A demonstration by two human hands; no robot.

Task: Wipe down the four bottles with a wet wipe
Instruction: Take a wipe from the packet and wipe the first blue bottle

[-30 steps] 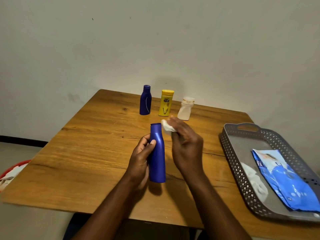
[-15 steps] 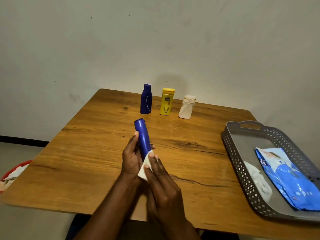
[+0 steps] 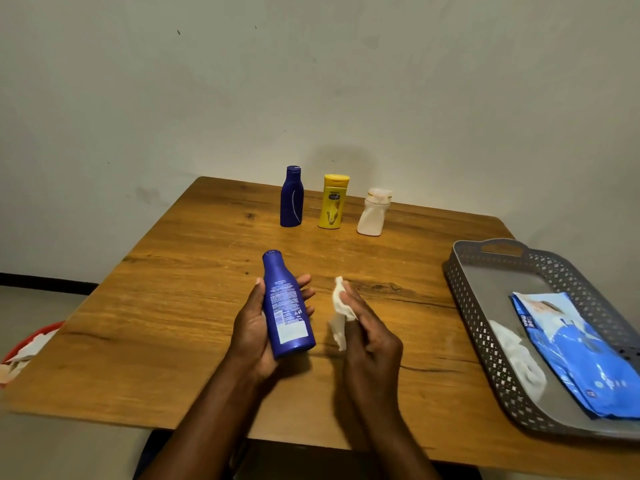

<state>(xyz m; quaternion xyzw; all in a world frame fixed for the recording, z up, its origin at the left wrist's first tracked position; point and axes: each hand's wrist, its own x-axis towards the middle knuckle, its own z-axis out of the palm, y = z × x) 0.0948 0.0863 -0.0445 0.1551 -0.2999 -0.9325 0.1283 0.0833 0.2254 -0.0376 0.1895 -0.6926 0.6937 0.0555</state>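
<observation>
Wipe (image 3: 340, 310) lifted off blue bottle (image 3: 286, 305), hands apart

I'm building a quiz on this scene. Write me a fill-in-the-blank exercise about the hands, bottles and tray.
1. The left hand holds a tall ____ plastic bottle.
2. The right hand pinches a crumpled white ____.
3. At the far edge of the wooden table, ____ bottles stand upright in a row.
4. The blue wipes packet lies in the perforated ____ plastic tray.

Missing words: blue; wipe; three; grey
</observation>
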